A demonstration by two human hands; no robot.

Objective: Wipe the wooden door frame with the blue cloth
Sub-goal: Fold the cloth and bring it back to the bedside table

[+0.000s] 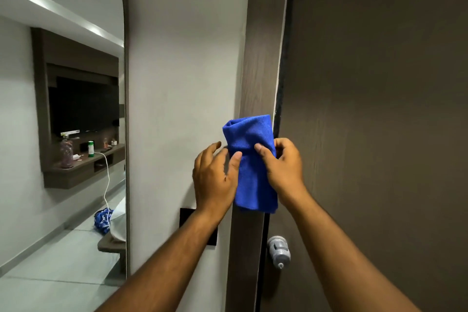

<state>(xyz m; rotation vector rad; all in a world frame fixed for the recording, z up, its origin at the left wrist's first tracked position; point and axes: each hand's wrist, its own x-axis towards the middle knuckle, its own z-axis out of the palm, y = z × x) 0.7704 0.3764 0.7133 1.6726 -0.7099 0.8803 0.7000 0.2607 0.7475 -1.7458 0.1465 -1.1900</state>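
A folded blue cloth point(250, 159) hangs in front of the dark wooden door frame point(263, 45), which runs top to bottom just right of centre. My right hand point(283, 164) grips the cloth's right side, thumb across its front. My left hand point(215, 175) is at the cloth's left edge, its thumb pressed on the fabric and its fingers spread against the wall. The cloth hides the frame strip behind it.
A brown door point(379, 134) fills the right side, with a grey round knob point(278, 251) low down. A black switch plate point(200, 228) sits on the white wall point(182, 71). At left a tall mirror point(63, 121) reflects a room with a television and shelf.
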